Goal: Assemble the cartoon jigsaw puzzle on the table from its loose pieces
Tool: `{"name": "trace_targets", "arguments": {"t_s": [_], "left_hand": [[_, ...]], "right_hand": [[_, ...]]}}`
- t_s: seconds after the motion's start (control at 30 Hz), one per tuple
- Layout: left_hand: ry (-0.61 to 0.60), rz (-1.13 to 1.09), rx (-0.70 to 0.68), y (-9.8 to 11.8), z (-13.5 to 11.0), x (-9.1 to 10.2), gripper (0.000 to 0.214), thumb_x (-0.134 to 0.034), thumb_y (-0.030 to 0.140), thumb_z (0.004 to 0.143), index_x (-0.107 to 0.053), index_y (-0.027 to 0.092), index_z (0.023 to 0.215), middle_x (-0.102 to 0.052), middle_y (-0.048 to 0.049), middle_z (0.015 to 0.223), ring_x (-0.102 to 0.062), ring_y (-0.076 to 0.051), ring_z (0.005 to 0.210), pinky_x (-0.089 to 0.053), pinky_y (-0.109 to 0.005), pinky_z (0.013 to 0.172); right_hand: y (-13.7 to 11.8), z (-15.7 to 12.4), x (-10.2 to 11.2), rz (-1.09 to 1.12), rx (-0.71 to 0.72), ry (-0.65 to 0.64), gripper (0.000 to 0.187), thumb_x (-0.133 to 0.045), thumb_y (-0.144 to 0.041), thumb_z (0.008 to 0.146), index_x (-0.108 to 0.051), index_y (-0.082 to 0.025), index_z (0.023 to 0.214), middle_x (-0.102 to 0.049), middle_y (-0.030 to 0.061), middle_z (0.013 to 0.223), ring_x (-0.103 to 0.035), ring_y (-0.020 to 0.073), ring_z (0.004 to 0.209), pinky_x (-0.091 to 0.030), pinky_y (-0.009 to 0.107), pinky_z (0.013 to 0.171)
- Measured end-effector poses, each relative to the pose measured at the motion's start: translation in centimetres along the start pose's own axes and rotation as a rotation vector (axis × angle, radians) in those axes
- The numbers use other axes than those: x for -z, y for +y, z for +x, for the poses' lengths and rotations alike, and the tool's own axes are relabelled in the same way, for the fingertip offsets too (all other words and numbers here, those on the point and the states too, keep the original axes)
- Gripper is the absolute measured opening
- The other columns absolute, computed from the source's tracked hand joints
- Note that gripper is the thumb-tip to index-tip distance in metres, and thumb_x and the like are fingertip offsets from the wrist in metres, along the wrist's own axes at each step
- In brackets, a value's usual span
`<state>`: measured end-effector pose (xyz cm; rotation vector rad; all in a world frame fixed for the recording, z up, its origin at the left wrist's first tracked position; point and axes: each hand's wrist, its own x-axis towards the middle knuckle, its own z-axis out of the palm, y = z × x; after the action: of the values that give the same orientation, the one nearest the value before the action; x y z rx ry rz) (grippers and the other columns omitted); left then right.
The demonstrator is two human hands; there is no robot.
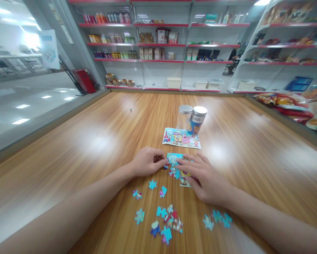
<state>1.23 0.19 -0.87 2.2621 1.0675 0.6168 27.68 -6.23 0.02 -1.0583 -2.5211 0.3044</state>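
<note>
A partly joined jigsaw puzzle point(174, 158) lies on the wooden table between my hands, part of it hidden under the right fingers. My left hand point(149, 162) is closed in a pinch on a small dark red-and-blue puzzle piece point(165, 167), right at the joined part's left edge. Fingers spread, my right hand point(206, 176) rests over the right side of the joined puzzle. Just beyond is a reference picture card point(183, 140) with cartoon figures. Loose pieces, mostly light blue, lie nearer to me, among them a blue piece point(152, 184) and a blue-pink piece point(163, 191).
Two cylindrical jars stand behind the card: a clear jar point(184, 118) and a labelled jar point(198, 121). A lone small piece point(130, 110) lies far left on the table point(108, 197). Snack bags point(288, 106) sit off the right edge; stocked shelves point(161, 44) stand beyond.
</note>
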Motion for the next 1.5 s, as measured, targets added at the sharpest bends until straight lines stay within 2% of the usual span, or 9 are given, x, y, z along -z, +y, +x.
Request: {"name": "trace_targets", "arguments": {"t_s": [0.2,0.37,0.47,0.57,0.7,0.9,1.5], "left_hand": [[-0.040,-0.154,0.033,0.39,-0.05,0.23,0.035,-0.057,0.037,0.096,-0.073,0.015,0.074,-0.072,-0.0029,0.065,-0.064,-0.012,0.057,-0.045,-0.019,0.056],[0.073,-0.099,0.001,0.42,-0.01,0.38,0.038,-0.055,0.032,0.095,-0.066,0.013,0.065,-0.065,-0.0007,0.055,-0.055,-0.009,0.049,-0.039,-0.018,0.050],[0.121,-0.048,-0.069,0.17,0.00,0.43,0.026,-0.058,0.029,0.092,-0.070,0.012,0.077,-0.063,0.0004,0.059,-0.050,-0.008,0.050,-0.037,-0.018,0.050],[0.079,-0.001,-0.177,0.07,-0.05,0.61,0.015,-0.064,0.026,0.087,-0.071,0.014,0.092,-0.065,-0.0012,0.074,-0.053,-0.009,0.058,-0.041,-0.019,0.055],[-0.008,0.055,-0.266,0.13,-0.12,0.89,0.016,-0.068,0.028,0.086,-0.071,0.017,0.097,-0.067,-0.0043,0.089,-0.063,-0.014,0.079,-0.049,-0.023,0.071],[-0.021,0.076,-0.277,-0.09,-0.13,0.84,0.017,-0.068,0.032,0.088,-0.071,0.018,0.098,-0.067,-0.0042,0.088,-0.063,-0.015,0.080,-0.049,-0.024,0.072],[-0.071,0.076,-0.277,-0.02,-0.19,0.86,0.019,-0.065,0.034,0.091,-0.069,0.018,0.101,-0.065,-0.0049,0.093,-0.063,-0.016,0.085,-0.050,-0.025,0.075]], "right_hand": [[-0.04,0.01,0.12,-0.009,-0.001,-0.005,0.044,-0.051,-0.014,0.093,-0.061,-0.029,0.133,-0.060,0.0052,0.145,-0.048,0.0326,0.138,-0.027,0.068,0.114],[0.01,-0.03,0.04,-0.003,-0.001,0.001,0.043,-0.051,-0.015,0.094,-0.062,-0.029,0.133,-0.061,0.0056,0.144,-0.049,0.0322,0.138,-0.026,0.067,0.114],[0.04,-0.02,0.02,0.000,0.002,0.013,0.042,-0.053,-0.015,0.093,-0.063,-0.029,0.131,-0.062,0.0062,0.142,-0.050,0.0320,0.137,-0.027,0.066,0.114],[0.00,0.00,0.02,0.000,0.004,0.013,0.043,-0.053,-0.014,0.092,-0.063,-0.029,0.132,-0.062,0.0059,0.142,-0.051,0.0318,0.136,-0.027,0.066,0.114],[-0.12,0.01,0.04,0.004,-0.008,0.008,0.046,-0.051,-0.014,0.093,-0.060,-0.032,0.135,-0.061,0.0039,0.144,-0.050,0.0314,0.138,-0.027,0.066,0.114],[-0.10,0.05,0.05,0.009,0.001,0.014,0.046,-0.054,-0.013,0.091,-0.062,-0.030,0.133,-0.061,0.0062,0.144,-0.051,0.0312,0.136,-0.029,0.064,0.114],[-0.06,0.10,0.08,0.011,0.012,0.023,0.045,-0.052,-0.014,0.093,-0.061,-0.030,0.134,-0.061,0.0039,0.144,-0.050,0.0304,0.136,-0.031,0.062,0.112]]}}
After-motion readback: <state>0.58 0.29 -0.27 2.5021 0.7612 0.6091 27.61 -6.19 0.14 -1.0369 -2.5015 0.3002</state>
